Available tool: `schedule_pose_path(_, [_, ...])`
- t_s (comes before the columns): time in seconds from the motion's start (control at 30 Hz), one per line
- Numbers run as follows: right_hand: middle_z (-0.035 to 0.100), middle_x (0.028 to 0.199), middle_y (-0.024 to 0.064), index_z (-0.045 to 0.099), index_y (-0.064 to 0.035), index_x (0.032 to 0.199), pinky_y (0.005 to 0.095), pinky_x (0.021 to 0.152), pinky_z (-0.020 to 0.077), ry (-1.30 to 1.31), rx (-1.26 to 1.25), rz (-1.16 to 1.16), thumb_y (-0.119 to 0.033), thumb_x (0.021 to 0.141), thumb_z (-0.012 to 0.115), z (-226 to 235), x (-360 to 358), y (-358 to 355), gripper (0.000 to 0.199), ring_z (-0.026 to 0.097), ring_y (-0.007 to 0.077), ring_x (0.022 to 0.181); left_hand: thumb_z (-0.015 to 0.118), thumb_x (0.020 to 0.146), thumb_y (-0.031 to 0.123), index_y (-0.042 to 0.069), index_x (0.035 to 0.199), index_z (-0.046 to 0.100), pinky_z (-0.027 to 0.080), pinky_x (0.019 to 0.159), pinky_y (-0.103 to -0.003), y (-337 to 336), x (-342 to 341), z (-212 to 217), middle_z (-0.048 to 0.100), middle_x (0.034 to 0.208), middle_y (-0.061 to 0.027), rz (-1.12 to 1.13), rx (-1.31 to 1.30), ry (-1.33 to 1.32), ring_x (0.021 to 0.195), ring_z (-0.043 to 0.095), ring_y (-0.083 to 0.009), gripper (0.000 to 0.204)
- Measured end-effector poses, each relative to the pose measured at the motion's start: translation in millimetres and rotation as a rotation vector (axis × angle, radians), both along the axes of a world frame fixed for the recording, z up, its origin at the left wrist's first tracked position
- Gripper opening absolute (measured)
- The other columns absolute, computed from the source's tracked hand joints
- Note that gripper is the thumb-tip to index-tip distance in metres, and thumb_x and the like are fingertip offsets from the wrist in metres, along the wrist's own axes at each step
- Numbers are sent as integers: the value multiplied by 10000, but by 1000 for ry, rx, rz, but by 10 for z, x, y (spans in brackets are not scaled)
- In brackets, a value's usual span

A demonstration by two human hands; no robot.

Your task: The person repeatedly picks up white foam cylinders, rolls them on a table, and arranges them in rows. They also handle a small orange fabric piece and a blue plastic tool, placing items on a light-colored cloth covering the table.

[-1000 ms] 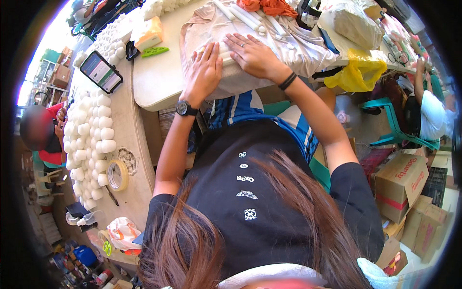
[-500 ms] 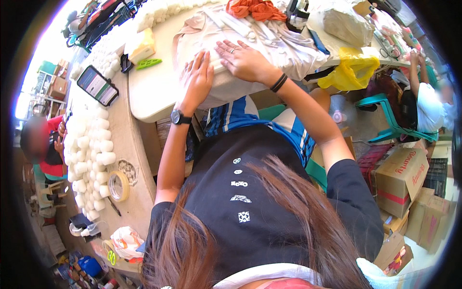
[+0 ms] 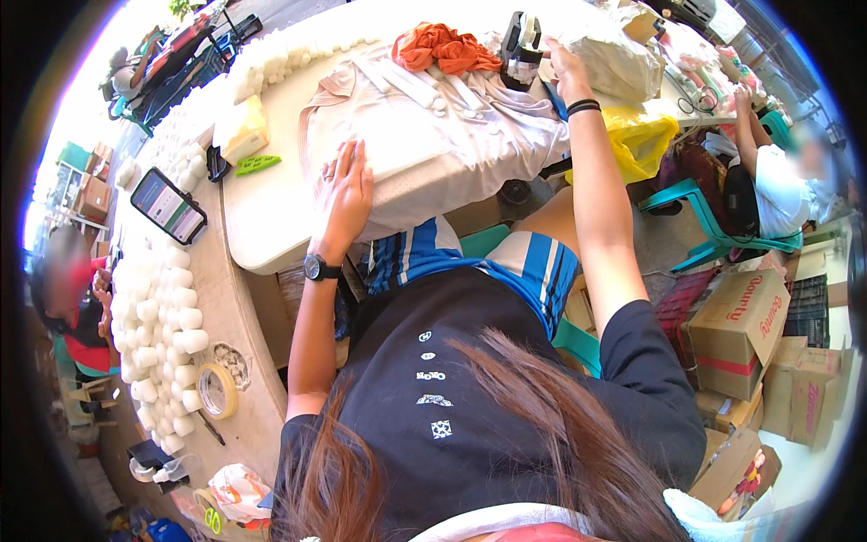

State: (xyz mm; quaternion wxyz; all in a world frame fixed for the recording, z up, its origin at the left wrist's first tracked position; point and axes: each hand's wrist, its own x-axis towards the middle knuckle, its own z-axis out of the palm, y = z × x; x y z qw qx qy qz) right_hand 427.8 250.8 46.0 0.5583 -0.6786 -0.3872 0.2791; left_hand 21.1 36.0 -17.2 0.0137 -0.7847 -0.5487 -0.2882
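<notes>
A smartphone lies at the left of the counter, past a green clip. The left hand rests flat, fingers spread, on the pale folded garment, gripping nothing. Farther right, the right hand reaches beside a black tape dispenser, touching a white bag; its grip cannot be told.

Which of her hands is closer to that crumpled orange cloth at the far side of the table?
Right. The right hand is off to the side of the crumpled orange cloth, beyond a black tape dispenser. The left hand lies flat on the pale folded garment, nearer the person.
</notes>
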Motion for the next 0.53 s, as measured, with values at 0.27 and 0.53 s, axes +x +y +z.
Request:
schedule_pose_path(0.27, [741,815,4,805,-114,765,256,712,447,235,191,169,-248,822,833,255,-236,26,148,575,139,717,359,1083,272,7,1533,420,226,1232,-492,-24,5,23,416,1570,-219,12,-75,-5,1496,339,-353,526])
schedule_pose_path(0.53, [787,867,112,816,-58,782,276,894,527,74,298,31,-255,820,787,-282,-423,-300,203,713,195,856,368,1088,315,33,1562,385,187,1249,-497,-9,-2,41,359,1607,-228,5,-129,-31,1522,294,-356,552])
